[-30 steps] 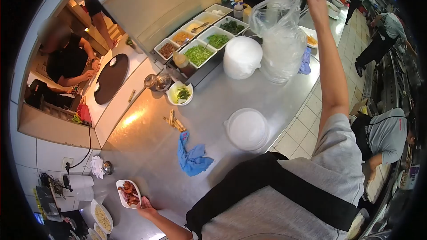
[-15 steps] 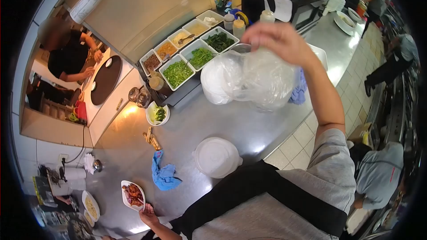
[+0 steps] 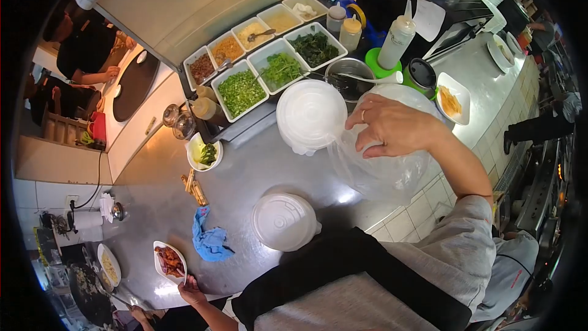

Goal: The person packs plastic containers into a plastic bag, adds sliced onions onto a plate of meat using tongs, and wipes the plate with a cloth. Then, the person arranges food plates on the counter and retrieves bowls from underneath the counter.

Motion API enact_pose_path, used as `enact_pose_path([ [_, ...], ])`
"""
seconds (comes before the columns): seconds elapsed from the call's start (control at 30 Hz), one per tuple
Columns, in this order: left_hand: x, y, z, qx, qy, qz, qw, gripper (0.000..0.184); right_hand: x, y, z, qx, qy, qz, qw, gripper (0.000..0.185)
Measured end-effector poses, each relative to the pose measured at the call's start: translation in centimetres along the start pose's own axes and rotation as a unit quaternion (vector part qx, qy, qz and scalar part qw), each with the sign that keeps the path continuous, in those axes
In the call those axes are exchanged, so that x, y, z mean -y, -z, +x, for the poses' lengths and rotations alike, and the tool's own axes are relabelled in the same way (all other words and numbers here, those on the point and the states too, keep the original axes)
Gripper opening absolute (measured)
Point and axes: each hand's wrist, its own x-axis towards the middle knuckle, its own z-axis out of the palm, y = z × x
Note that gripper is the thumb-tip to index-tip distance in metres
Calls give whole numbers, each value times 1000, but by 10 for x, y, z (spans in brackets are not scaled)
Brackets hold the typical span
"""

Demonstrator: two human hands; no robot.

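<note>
My right hand (image 3: 392, 127), with a ring on one finger, is closed on a thin clear plastic bag (image 3: 398, 178). The bag hangs loosely over the counter's near edge. Just left of it stands a round white takeaway bowl (image 3: 311, 115) with a translucent lid. A second lidded takeaway bowl (image 3: 283, 220) sits close to my apron. Far to the left, my left hand (image 3: 192, 290) grips the rim of a white dish (image 3: 180, 277) holding dark red glazed pieces of food. What lies under the left fingers is hidden.
White trays of chopped scallions (image 3: 244, 91) and other toppings line the counter's back. A metal pot (image 3: 349, 79) with a ladle and a squeeze bottle (image 3: 397, 43) stand behind the bag. A blue cloth (image 3: 210, 236) and a bowl of greens (image 3: 204, 152) lie leftward. Co-workers stand around.
My right hand has come down and nearer with the bag, which has moved off the lidded bowl and the pot. My left hand stays at the dish. The view has shifted.
</note>
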Motion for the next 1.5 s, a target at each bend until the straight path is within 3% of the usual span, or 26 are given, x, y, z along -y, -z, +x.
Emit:
enact_pose_path([
  [0.13,-1,-2,-3,2,-6,11,1000,35,-5,1,1,-3,12,31,999,16],
  [0.23,-3,-10,-7,-29,-13,14,999,36,-17,27,16,-67,-25,143,987,14],
  [0.37,4,8,4,-11,-12,14,1000,36,-61,35,67,-32,-208,-75,975,15],
  [0.53,5,5,2,-17,-11,11,1000,36,-109,-2,112,51,-223,-201,952,19],
  [0.63,6,4,2,-12,-14,5,1000,37,-114,3,113,58,-200,-224,952,18],
  [0.73,6,1,0,-27,-21,9,999,37,-94,41,99,-18,-252,-161,954,16],
  [0.87,17,15,14,31,-51,-8,998,36,-101,62,68,-53,-245,-224,942,17],
  [0.9,8,-1,2,34,-54,2,998,36,-68,81,61,-82,-338,-88,933,18],
  [0.93,10,-3,0,-8,-41,-16,999,37,-68,87,52,-160,-335,-52,927,14],
  [0.97,9,2,-2,38,-34,-38,998,38,-56,94,44,-266,-288,-11,920,21],
  [1.03,-1,-13,-13,48,-51,-19,997,37,-38,113,25,-321,-240,130,907,27],
  [1.07,5,-3,-3,70,-48,-7,996,34,-4,112,23,-385,-253,164,872,27],
  [1.13,5,-3,-5,76,-56,37,995,31,39,95,26,-428,-177,189,866,26],
  [1.23,-1,-4,-6,119,-34,50,991,26,110,36,60,-416,-116,257,865,23],
  [1.3,-9,-8,-8,137,2,61,989,25,155,-11,97,-346,-19,315,884,21],
  [1.33,-10,-8,-7,152,13,65,986,24,182,-39,116,-328,-21,364,871,17],
  [1.4,-13,-8,-5,189,11,64,980,30,224,-84,158,-251,-26,322,912,14],
  [1.47,-14,-10,-8,203,-2,64,977,39,253,-125,196,-251,23,165,954,12],
  [1.5,-16,-14,-14,200,-15,65,978,43,259,-140,211,-200,30,98,974,12],
])
